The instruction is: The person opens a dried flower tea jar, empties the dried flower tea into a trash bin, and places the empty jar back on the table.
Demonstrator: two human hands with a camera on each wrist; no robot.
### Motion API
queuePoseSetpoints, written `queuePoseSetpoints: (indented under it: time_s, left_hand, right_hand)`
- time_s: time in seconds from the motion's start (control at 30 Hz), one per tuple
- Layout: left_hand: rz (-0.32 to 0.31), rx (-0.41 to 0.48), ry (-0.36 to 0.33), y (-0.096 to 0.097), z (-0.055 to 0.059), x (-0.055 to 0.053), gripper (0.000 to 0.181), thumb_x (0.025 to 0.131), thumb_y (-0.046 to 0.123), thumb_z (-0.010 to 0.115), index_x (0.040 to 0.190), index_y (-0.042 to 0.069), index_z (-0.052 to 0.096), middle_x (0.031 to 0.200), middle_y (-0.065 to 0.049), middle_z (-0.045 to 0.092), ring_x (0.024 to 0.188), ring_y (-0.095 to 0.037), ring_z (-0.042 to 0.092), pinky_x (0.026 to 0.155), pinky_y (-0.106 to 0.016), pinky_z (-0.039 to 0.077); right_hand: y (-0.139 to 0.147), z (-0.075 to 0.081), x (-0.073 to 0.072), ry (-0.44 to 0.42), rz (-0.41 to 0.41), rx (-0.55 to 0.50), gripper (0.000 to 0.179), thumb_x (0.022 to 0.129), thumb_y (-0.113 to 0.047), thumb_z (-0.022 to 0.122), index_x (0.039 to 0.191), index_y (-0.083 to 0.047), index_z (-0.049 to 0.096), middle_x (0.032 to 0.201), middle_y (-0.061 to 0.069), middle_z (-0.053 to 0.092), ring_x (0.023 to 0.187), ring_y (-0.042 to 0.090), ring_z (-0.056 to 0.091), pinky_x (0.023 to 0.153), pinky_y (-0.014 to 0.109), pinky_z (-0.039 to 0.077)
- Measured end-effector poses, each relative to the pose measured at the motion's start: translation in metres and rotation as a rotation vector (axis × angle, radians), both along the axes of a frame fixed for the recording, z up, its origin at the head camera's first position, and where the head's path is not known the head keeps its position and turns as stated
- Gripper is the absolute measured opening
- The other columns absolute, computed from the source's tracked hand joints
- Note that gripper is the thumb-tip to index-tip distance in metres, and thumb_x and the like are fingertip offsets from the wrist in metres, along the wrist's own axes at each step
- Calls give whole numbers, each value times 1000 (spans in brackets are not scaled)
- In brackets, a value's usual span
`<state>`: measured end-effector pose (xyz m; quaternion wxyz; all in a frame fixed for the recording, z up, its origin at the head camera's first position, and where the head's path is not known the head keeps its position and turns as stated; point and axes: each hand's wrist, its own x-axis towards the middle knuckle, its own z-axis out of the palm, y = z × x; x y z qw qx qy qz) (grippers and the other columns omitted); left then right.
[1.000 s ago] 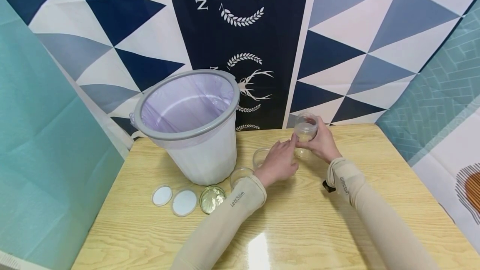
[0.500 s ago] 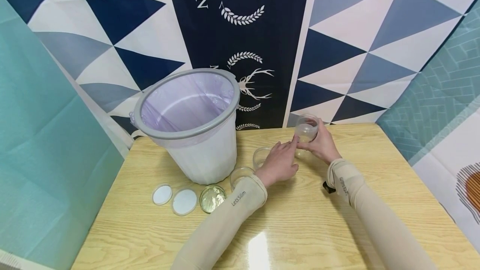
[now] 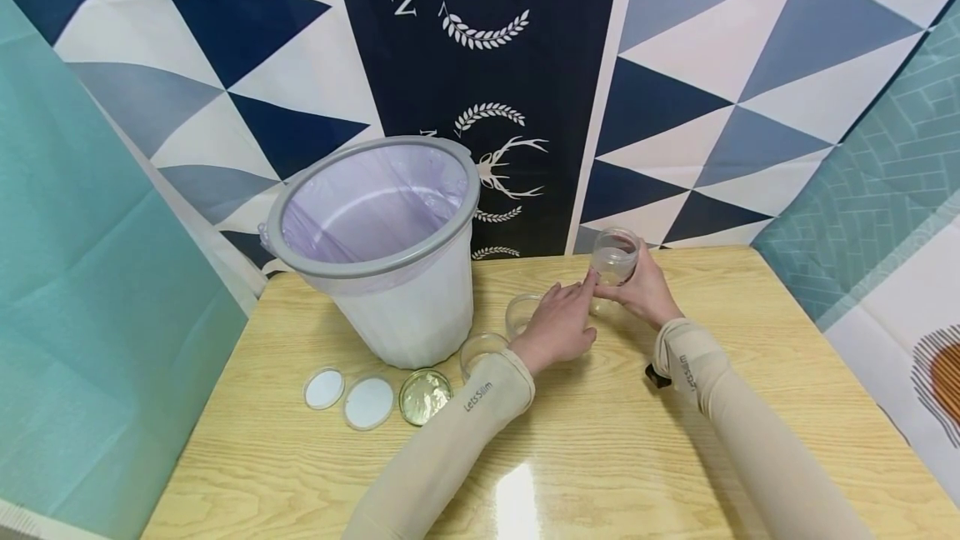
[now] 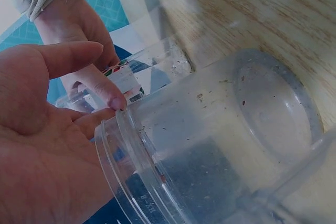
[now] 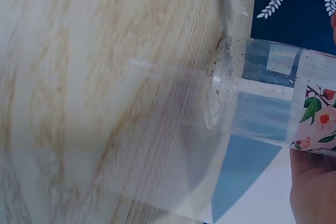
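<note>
My right hand (image 3: 645,286) grips a clear plastic jar (image 3: 615,257) near the back edge of the table. That jar stands upright, its mouth uncovered, and carries a floral label (image 5: 320,119); small dark specks dot its lower wall in the right wrist view. My left hand (image 3: 558,323) reaches over from the left with the index finger stretched to the jar's side, beside the right thumb. In the left wrist view the left thumb is straight and a second clear jar (image 4: 184,150) stands close by the palm. Another clear jar (image 3: 482,346) is partly behind the left sleeve.
A white bin (image 3: 408,315) with a grey rim and purple liner stands at the back left. In front of it lie two white round lids (image 3: 324,388) and a gold-coloured lid (image 3: 425,397). A patterned cloth wall (image 3: 675,140) rises behind the table.
The jar in my right hand has shifted very slightly to the right, and the left index fingertip with it. Everything else looks the same.
</note>
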<state>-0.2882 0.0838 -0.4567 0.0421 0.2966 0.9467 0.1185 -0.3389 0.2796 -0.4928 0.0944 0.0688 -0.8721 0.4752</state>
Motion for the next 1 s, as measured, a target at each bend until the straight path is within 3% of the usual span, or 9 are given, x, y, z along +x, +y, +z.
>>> queuePoseSetpoints:
  time_s: [0.57,0.83,1.0]
  left_hand:
    - [1,0,16,-2,-5,-2,88,100,30,63,168,12,10,166,-2,39,154,-14,34,130,-35,17]
    - [-23,-20,113,-13,0,-3,85,102,31,61,167,9,12,168,-2,35,155,-16,34,130,-34,16]
    - [-46,-31,172,-23,7,-1,80,104,32,57,167,11,14,170,-2,32,155,-16,33,130,-34,18]
  right_hand:
    - [2,-3,-1,-11,35,-32,113,77,-17,93,162,-9,18,155,25,42,140,45,44,117,64,35]
    - [6,0,5,-56,69,-42,126,77,-21,94,167,-18,6,160,24,36,145,47,39,119,65,33]
    - [14,2,11,-60,112,4,124,77,-22,94,167,-17,9,159,25,37,147,49,37,120,65,29]
